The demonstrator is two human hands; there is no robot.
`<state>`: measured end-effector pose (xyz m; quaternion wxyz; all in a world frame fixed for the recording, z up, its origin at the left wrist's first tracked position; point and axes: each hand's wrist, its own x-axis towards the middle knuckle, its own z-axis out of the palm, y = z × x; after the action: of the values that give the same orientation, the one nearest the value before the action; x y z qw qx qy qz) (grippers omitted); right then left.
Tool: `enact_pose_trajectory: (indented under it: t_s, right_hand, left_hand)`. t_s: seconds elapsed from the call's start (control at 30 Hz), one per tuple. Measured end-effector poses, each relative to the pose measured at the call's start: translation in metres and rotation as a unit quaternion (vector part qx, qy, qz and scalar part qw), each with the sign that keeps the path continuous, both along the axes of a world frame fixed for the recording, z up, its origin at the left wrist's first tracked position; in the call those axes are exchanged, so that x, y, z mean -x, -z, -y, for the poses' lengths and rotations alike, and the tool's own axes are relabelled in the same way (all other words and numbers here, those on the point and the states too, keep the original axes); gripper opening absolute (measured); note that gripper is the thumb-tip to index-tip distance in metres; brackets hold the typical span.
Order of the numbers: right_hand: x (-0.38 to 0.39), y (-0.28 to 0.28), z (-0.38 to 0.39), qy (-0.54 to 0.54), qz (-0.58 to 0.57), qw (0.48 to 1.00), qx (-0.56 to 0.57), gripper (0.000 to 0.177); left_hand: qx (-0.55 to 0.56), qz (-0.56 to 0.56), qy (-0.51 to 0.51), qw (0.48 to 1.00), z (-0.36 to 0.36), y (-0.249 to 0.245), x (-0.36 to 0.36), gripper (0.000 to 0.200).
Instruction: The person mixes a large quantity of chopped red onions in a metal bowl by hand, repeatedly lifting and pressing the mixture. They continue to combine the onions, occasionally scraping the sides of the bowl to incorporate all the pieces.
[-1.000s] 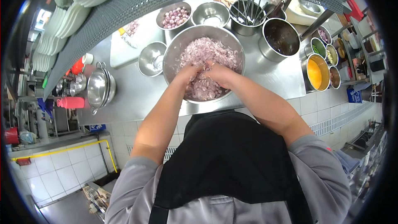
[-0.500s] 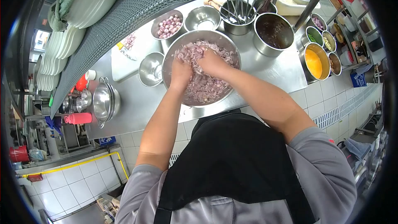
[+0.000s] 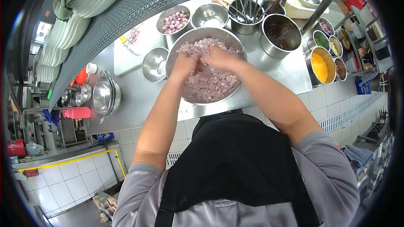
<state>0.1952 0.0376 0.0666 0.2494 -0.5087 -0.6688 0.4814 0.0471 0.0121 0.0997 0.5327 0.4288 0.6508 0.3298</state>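
A large steel bowl (image 3: pixel 235 94) on the steel counter holds a heap of sliced purple shallots (image 3: pixel 208 84). Both hands are inside it, close together near the far side. My left hand (image 3: pixel 184 64) is lifted a little with a clump of shallot slices at its fingertips. My right hand (image 3: pixel 219 58) is beside it, fingers curled into the same clump. A smaller steel bowl of whole peeled shallots (image 3: pixel 175 20) stands behind the big bowl.
Two small steel bowls (image 3: pixel 154 64) (image 3: pixel 209 15) without contents, a pot of tongs and utensils (image 3: pixel 245 14), a pot of dark liquid (image 3: pixel 281 32), sauce containers (image 3: pixel 324 64) at right, a white cutting board (image 3: pixel 126 52), stacked colanders (image 3: pixel 105 96) at left. A mesh shelf with plates overhangs.
Both hands moved from the near middle of the bowl to its far side and rose, gathering a clump of shallot slices.
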Motion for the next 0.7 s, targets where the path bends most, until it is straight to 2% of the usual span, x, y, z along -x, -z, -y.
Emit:
enact_pose_trajectory:
  t_s: [0.03, 0.1, 0.17, 0.2, 0.23, 0.3, 0.4, 0.43, 0.5, 0.6, 0.7]
  right_hand:
    - [-0.002, 0.0, 0.002, 0.012, -0.037, 0.999, 0.001, 0.047]
    - [-0.007, -0.01, 0.002, 0.023, -0.074, 0.997, 0.001, 0.047]
    - [-0.015, -0.032, -0.004, -0.03, -0.03, 0.995, 0.085, 0.046]
    - [-0.015, -0.026, -0.009, -0.03, -0.029, 0.995, 0.085, 0.046]
    - [-0.013, -0.018, -0.013, -0.042, -0.006, 0.998, 0.047, 0.045]
    - [-0.013, -0.012, -0.016, -0.055, 0.018, 0.998, 0.009, 0.045]
    - [-0.013, -0.015, -0.013, -0.052, 0.045, 0.997, -0.041, 0.045]
    - [-0.012, -0.014, -0.012, -0.049, 0.039, 0.997, -0.05, 0.045]
    - [-0.011, -0.018, -0.01, -0.047, 0.033, 0.997, -0.059, 0.046]
    - [-0.014, -0.032, -0.001, -0.062, 0.021, 0.995, -0.077, 0.047]
    - [-0.011, -0.038, 0.009, -0.07, 0.086, 0.985, -0.129, 0.038]
  left_hand:
    - [0.0, 0.0, -0.001, 1.0, 0.001, 0.0, 0.003, 0.034]
    - [-0.103, -0.102, 0.082, 0.986, 0.0, 0.001, 0.011, 0.03]
    - [-0.08, -0.084, 0.077, 0.99, -0.003, 0.007, 0.017, 0.029]
    - [-0.056, -0.066, 0.074, 0.993, -0.006, 0.011, 0.019, 0.028]
    - [-0.056, -0.066, 0.074, 0.994, -0.009, 0.019, 0.023, 0.028]
    - [-0.141, -0.17, 0.082, 0.972, -0.011, 0.023, 0.024, 0.026]
    - [-0.114, -0.199, 0.085, 0.97, -0.005, 0.006, 0.012, 0.025]
    - [-0.113, -0.199, 0.086, 0.97, -0.004, 0.004, 0.011, 0.025]
    - [-0.093, -0.129, 0.102, 0.982, -0.004, 0.001, 0.009, 0.025]
    - [-0.132, -0.168, 0.068, 0.975, -0.003, -0.005, 0.002, 0.028]
    - [-0.077, -0.102, 0.026, 0.991, -0.001, -0.006, -0.003, 0.031]
